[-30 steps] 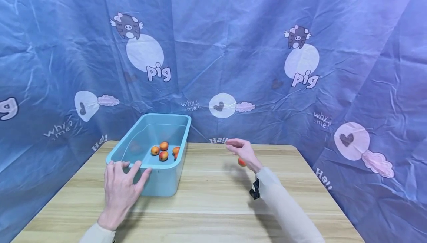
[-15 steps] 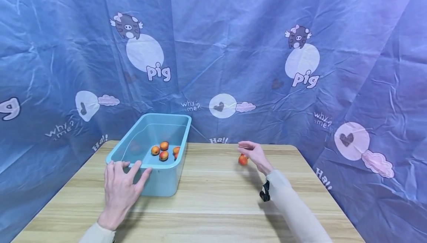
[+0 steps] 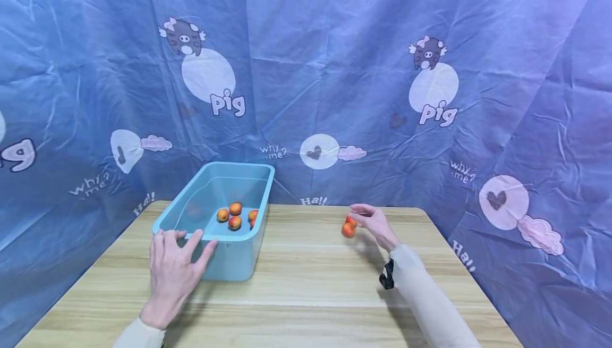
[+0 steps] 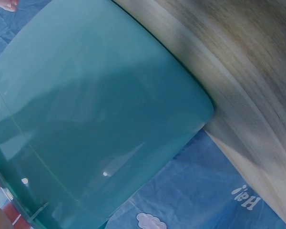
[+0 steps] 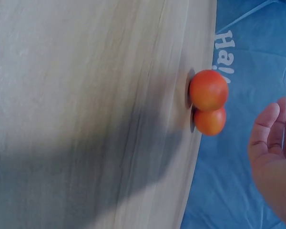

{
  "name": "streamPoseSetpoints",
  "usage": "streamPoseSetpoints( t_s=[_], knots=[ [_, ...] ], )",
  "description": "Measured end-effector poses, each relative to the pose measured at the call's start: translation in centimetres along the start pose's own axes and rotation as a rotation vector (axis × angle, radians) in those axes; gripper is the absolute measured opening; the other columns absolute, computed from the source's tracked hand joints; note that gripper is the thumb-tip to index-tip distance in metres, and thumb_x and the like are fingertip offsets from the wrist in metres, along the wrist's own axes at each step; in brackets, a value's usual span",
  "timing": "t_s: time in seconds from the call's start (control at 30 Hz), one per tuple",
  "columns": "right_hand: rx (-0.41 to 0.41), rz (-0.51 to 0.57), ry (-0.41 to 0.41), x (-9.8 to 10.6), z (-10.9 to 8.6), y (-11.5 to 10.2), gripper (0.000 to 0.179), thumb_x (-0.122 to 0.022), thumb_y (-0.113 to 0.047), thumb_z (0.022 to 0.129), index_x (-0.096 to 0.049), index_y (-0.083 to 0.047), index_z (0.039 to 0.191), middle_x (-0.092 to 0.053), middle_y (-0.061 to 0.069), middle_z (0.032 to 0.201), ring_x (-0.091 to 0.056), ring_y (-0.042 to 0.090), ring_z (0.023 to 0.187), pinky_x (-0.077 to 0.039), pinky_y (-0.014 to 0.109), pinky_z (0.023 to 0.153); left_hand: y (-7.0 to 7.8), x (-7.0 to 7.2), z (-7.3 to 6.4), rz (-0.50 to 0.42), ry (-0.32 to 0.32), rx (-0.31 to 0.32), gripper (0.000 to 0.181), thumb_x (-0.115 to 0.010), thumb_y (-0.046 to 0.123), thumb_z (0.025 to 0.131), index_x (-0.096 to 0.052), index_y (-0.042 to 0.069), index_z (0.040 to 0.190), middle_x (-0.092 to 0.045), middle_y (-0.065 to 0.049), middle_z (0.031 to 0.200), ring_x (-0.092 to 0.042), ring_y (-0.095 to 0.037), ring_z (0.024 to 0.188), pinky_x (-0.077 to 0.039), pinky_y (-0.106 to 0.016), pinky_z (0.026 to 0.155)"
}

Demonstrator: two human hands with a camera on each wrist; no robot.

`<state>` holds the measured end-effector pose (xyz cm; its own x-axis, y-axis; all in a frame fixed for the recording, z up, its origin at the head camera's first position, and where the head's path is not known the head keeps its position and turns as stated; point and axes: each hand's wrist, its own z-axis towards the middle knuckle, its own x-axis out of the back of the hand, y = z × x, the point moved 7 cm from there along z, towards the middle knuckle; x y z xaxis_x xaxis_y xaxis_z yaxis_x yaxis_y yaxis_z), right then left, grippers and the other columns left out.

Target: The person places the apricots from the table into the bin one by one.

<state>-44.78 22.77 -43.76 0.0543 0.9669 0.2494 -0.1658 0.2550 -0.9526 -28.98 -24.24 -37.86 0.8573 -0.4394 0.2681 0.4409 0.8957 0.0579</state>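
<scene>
My left hand [image 3: 173, 268] grips the near rim of a light blue plastic bin [image 3: 231, 263], fingertips hooked over the edge. In the left wrist view the bin's wall [image 4: 100, 109] fills most of the picture, with bits of fingers [image 4: 15, 217] at the lower left. Two small round orange-red fruits [image 3: 348, 230] sit close together on the table at the right. My right hand [image 3: 376, 224] hovers over and beside them, fingers relaxed and holding nothing. In the right wrist view this hand [image 5: 276, 157] is apart from the fruits [image 5: 208, 90].
Several similar orange-red fruits [image 3: 234, 223] lie on the bin's floor. The wooden table [image 3: 306, 295] ends at a blue cloth backdrop [image 3: 287, 82] printed with pigs and words. A black strap device [image 3: 387, 274] hangs at the right wrist.
My right hand has moved to the right and slightly toward me, uncovering the two fruits on the table. The left hand and the bin have stayed in place.
</scene>
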Motion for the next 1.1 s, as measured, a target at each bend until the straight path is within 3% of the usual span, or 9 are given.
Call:
streamPoseSetpoints(
  t_s=[0.23,0.5,0.7,0.93,1.1],
  knots=[
    [-0.022,0.009,-0.083,0.2,-0.1,0.7,0.047,-0.068,-0.011,0.091,-0.055,0.000,0.134,-0.057,0.026,0.131,-0.060,0.030,0.112,-0.046,0.049,0.097,0.0,0.1,0.1,0.003,0.007,-0.009,0.057,-0.053,0.060,0.091,-0.070,0.006,0.099,-0.052,-0.029,0.089,-0.043,-0.047,0.083,-0.034,-0.059,0.082],
    [-0.042,0.040,-0.091,0.9,-0.2,1.2,0.060,-0.072,-0.018,0.088,-0.048,0.002,0.139,-0.049,0.026,0.142,-0.049,0.042,0.126,-0.041,0.053,0.102,0.1,0.0,0.2,-0.005,0.017,-0.025,0.055,-0.056,0.057,0.091,-0.070,0.005,0.099,-0.052,-0.029,0.088,-0.044,-0.047,0.082,-0.034,-0.058,0.080],
    [-0.083,0.050,-0.131,0.8,-0.2,2.1,0.053,-0.066,-0.014,0.093,-0.047,0.004,0.138,-0.050,0.025,0.141,-0.050,0.039,0.126,-0.037,0.056,0.107,0.1,-0.1,0.2,0.003,0.022,-0.027,0.055,-0.055,0.058,0.091,-0.070,0.005,0.098,-0.052,-0.029,0.088,-0.044,-0.047,0.082,-0.035,-0.060,0.084],
    [-0.069,0.024,-0.169,0.8,-0.4,2.5,0.052,-0.064,-0.010,0.093,-0.046,0.006,0.139,-0.050,0.027,0.140,-0.057,0.043,0.117,-0.046,0.054,0.099,0.1,-0.2,0.2,-0.002,0.016,-0.023,0.054,-0.057,0.057,0.090,-0.070,0.006,0.099,-0.051,-0.028,0.088,-0.043,-0.047,0.083,-0.034,-0.059,0.081],
    [-0.061,-0.017,-0.201,0.6,-0.5,2.9,0.049,-0.064,-0.006,0.092,-0.048,0.008,0.137,-0.051,0.028,0.138,-0.066,0.031,0.099,-0.055,0.042,0.086,0.1,-0.1,0.1,0.006,0.024,-0.033,0.053,-0.058,0.056,0.089,-0.070,0.006,0.099,-0.051,-0.028,0.088,-0.043,-0.047,0.081,-0.034,-0.058,0.080]
  ],
)
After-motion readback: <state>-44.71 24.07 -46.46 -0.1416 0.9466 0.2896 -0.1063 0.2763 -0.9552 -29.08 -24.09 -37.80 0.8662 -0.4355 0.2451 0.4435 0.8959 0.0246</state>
